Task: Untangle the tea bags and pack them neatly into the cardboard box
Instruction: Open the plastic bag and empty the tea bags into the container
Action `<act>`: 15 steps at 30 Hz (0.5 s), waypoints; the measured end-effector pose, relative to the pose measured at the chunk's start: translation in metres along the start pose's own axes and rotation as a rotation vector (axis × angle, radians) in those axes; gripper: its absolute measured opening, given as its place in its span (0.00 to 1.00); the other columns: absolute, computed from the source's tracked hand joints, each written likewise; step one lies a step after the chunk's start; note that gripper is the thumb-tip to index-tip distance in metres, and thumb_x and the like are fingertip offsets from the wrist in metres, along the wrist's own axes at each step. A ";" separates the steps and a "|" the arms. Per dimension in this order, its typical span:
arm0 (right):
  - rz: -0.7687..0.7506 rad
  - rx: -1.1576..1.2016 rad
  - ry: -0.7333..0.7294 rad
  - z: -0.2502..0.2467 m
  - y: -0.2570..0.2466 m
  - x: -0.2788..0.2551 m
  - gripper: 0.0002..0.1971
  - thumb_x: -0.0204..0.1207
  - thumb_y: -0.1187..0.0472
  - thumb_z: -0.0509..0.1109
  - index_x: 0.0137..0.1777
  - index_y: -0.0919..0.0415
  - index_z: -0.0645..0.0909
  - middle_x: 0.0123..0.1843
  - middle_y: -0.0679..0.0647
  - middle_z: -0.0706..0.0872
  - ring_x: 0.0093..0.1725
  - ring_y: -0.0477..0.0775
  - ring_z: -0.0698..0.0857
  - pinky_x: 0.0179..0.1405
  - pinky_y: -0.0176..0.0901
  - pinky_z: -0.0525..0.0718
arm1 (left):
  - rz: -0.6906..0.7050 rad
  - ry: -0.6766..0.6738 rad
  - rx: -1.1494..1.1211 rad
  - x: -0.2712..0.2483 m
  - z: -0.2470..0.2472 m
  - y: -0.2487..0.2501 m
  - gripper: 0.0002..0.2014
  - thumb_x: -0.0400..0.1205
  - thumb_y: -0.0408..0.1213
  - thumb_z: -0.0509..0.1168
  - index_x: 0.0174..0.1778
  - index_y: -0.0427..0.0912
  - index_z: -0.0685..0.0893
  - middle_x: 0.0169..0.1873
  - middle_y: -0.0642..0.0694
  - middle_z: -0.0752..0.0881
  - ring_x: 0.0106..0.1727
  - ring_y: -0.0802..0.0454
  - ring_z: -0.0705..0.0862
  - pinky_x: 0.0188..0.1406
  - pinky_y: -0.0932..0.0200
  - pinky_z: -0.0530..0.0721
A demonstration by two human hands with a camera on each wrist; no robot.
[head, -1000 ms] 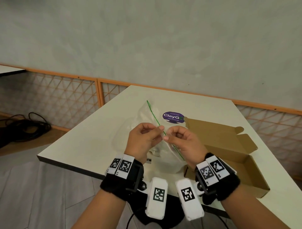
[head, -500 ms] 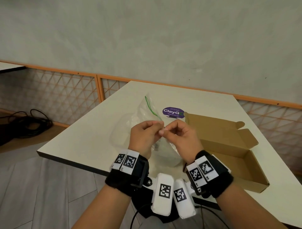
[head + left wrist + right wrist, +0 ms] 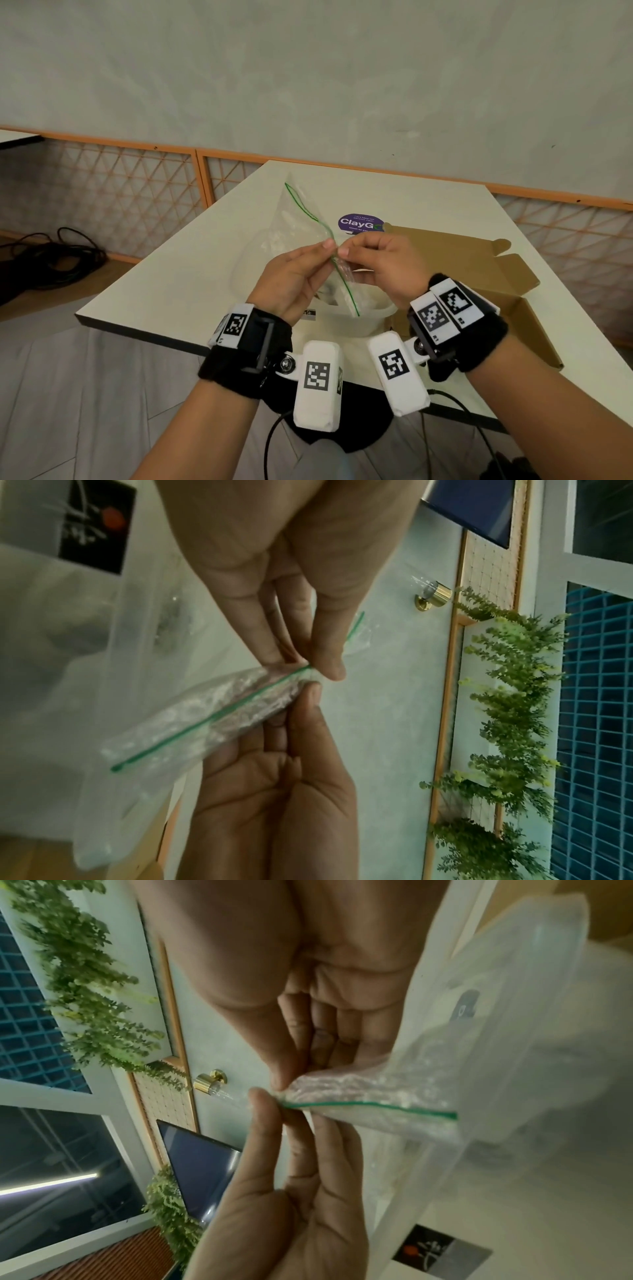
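- Two hands up over the near edge of the table, both pinching the same clear zip bag at its green seal strip.
- My left hand: thumb and forefinger closed on the bag's top edge, pinch point at 1 o'clock from the palm. Left wrist view shows the fingertips clamped right on the green line.
- My right hand: thumb and forefinger closed on the opposite lip, pinch at 10 o'clock from the palm. Remaining fingers curled in toward the palm.
- The two pinches sit just beside each other, the seal strip running between them. Fingertips nearly touching.
- Seal strip runs from 11 o'clock, far side, down to 5 o'clock toward me. Rest of the bag hangs below and behind my fingers, over the table.
- Tea bags: only blurred shapes show inside the bag, below my hands. Cannot tell count or how tangled.
- Cardboard box on the table at 3 o'clock from my right hand, lid flaps open, well apart from the fingers.
- Purple round sticker on the table at 12 o'clock, just past my right fingertips.
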State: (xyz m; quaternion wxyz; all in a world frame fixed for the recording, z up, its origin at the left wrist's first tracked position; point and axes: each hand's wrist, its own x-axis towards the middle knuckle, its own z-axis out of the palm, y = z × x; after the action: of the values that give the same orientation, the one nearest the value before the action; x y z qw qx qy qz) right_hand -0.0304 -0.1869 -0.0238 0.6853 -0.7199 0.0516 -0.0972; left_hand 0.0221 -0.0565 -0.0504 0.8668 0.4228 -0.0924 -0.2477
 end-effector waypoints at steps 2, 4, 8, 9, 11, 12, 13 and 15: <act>0.032 0.025 -0.012 0.001 -0.002 0.000 0.08 0.76 0.71 0.67 0.36 0.64 0.81 0.30 0.53 0.82 0.29 0.45 0.81 0.37 0.38 0.86 | 0.000 -0.010 -0.009 -0.001 -0.002 0.000 0.07 0.75 0.30 0.68 0.46 0.31 0.86 0.40 0.42 0.90 0.42 0.56 0.90 0.45 0.68 0.86; 0.057 0.045 -0.020 0.002 -0.002 0.001 0.08 0.77 0.70 0.66 0.37 0.65 0.80 0.32 0.56 0.81 0.31 0.48 0.80 0.42 0.42 0.87 | 0.001 -0.012 -0.023 -0.002 -0.003 -0.001 0.05 0.77 0.28 0.67 0.45 0.31 0.85 0.39 0.43 0.90 0.41 0.57 0.90 0.44 0.68 0.86; 0.078 0.095 0.007 0.000 0.000 0.004 0.09 0.78 0.71 0.64 0.36 0.65 0.78 0.32 0.58 0.80 0.32 0.53 0.81 0.46 0.53 0.86 | 0.033 -0.007 -0.057 -0.003 -0.002 -0.002 0.07 0.81 0.23 0.62 0.38 0.35 0.82 0.36 0.45 0.87 0.39 0.57 0.88 0.47 0.67 0.87; 0.089 0.104 0.038 -0.002 0.001 0.006 0.10 0.79 0.70 0.63 0.36 0.64 0.78 0.33 0.59 0.80 0.32 0.54 0.81 0.43 0.53 0.85 | 0.043 -0.011 -0.069 -0.003 -0.002 -0.002 0.09 0.81 0.22 0.61 0.36 0.35 0.80 0.36 0.44 0.86 0.39 0.57 0.88 0.49 0.66 0.87; 0.075 0.038 0.112 -0.006 0.004 0.010 0.10 0.79 0.68 0.63 0.36 0.62 0.79 0.35 0.61 0.80 0.34 0.56 0.80 0.41 0.56 0.84 | 0.053 -0.026 -0.081 -0.004 -0.002 -0.003 0.11 0.81 0.20 0.60 0.34 0.37 0.76 0.38 0.43 0.86 0.40 0.55 0.88 0.49 0.63 0.88; 0.045 -0.070 0.144 -0.008 0.005 0.011 0.11 0.79 0.66 0.64 0.35 0.60 0.79 0.34 0.60 0.80 0.34 0.57 0.80 0.43 0.58 0.84 | 0.057 -0.025 -0.075 -0.004 -0.001 -0.004 0.12 0.81 0.20 0.60 0.33 0.37 0.76 0.38 0.42 0.86 0.41 0.53 0.88 0.47 0.63 0.88; 0.013 -0.196 0.160 -0.009 0.006 0.010 0.11 0.79 0.65 0.63 0.35 0.58 0.79 0.33 0.58 0.81 0.33 0.54 0.80 0.42 0.54 0.84 | 0.062 -0.021 -0.074 -0.004 0.001 -0.005 0.12 0.81 0.20 0.60 0.33 0.37 0.76 0.37 0.42 0.86 0.41 0.52 0.87 0.44 0.62 0.89; -0.013 -0.358 0.184 -0.010 0.002 0.009 0.11 0.81 0.65 0.60 0.37 0.57 0.78 0.28 0.50 0.81 0.23 0.42 0.79 0.29 0.35 0.80 | 0.052 -0.004 -0.134 -0.004 0.003 -0.005 0.11 0.81 0.21 0.60 0.34 0.37 0.75 0.38 0.42 0.87 0.40 0.51 0.88 0.43 0.62 0.89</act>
State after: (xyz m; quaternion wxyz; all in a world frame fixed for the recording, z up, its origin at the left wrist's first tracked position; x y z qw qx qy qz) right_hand -0.0234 -0.1990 -0.0249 0.5380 -0.8187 0.1258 -0.1563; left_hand 0.0160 -0.0590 -0.0524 0.8991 0.3610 -0.0882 -0.2312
